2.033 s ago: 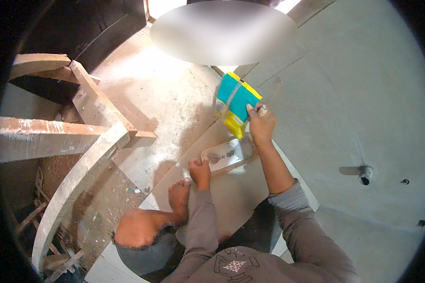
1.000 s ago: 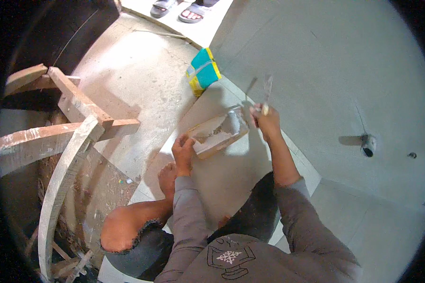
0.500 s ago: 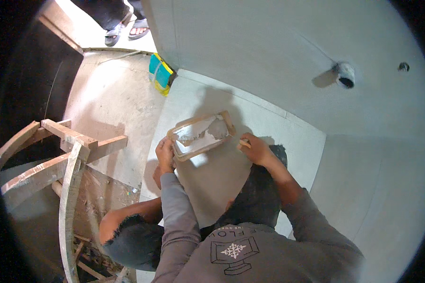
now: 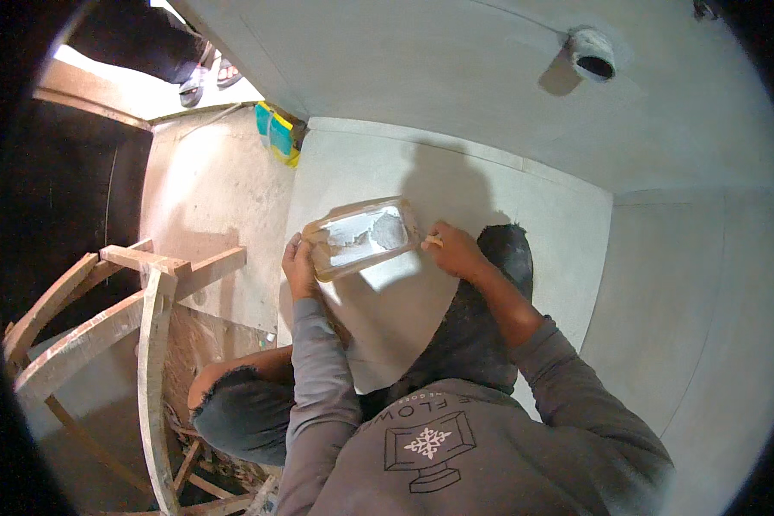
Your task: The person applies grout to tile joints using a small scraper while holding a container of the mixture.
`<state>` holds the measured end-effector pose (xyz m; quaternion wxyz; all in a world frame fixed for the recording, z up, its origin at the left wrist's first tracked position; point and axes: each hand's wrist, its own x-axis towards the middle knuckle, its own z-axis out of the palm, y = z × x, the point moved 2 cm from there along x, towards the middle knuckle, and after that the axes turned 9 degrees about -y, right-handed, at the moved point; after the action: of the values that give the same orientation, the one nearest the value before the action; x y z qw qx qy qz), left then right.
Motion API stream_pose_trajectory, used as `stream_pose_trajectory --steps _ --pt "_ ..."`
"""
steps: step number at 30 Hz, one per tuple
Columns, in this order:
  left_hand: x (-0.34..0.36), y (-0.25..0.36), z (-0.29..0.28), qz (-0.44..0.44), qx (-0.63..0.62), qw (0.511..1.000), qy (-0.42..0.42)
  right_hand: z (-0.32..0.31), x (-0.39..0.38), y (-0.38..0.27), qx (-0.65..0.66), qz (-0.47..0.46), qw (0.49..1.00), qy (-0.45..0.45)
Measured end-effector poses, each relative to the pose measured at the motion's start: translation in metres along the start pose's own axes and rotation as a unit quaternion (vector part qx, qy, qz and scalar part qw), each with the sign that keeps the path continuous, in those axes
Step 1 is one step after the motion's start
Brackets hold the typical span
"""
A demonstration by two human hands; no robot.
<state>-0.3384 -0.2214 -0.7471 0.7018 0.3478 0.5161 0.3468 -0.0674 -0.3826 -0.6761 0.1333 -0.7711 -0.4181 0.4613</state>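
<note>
A rectangular tan-rimmed container [image 4: 368,267] is held out above the pale floor panel. Grey paste [image 4: 389,230] lies toward its right end, with a thinner smear across the whitish bottom. My left hand [image 4: 300,268] grips the container's left end, thumb by the rim. Close to the opposite end, my right hand [image 4: 456,253] is closed around a small tool with a light wood-coloured handle [image 4: 433,241]. The working end of that tool cannot be made out, so its kind is unclear.
At left stands a rough wooden frame [image 4: 155,344]. A teal and yellow bag [image 4: 275,133] lies by the wall corner. A pipe stub [image 4: 593,60] juts from the grey wall [image 4: 456,77]. Another person's sandalled feet [image 4: 193,89] are in the doorway.
My view has shifted, so the pipe sits higher in the picture. My right hand with the tool has come slightly closer to the container's right end. The left hand keeps its grip.
</note>
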Motion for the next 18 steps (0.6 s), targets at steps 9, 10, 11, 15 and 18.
stream_pose_trajectory --steps 9,10,11,15,18 --pt "-0.007 0.014 0.029 0.026 0.112 0.993 0.015 0.036 0.032 0.005 -0.016 -0.045 0.999 0.021" --pt "-0.008 0.015 0.03 0.037 0.123 0.992 0.018 0.04 0.036 0.002 -0.023 -0.039 0.999 0.015" --pt "-0.01 0.016 0.031 0.048 0.134 0.99 0.021 0.045 0.038 0.001 -0.046 -0.043 0.998 0.006" --pt "-0.015 0.026 0.038 0.053 0.136 0.989 0.023 0.051 0.047 0.008 -0.098 -0.039 0.994 0.001" --pt "-0.014 0.023 0.033 0.036 0.154 0.986 0.043 0.042 0.059 0.01 -0.117 -0.019 0.993 0.014"
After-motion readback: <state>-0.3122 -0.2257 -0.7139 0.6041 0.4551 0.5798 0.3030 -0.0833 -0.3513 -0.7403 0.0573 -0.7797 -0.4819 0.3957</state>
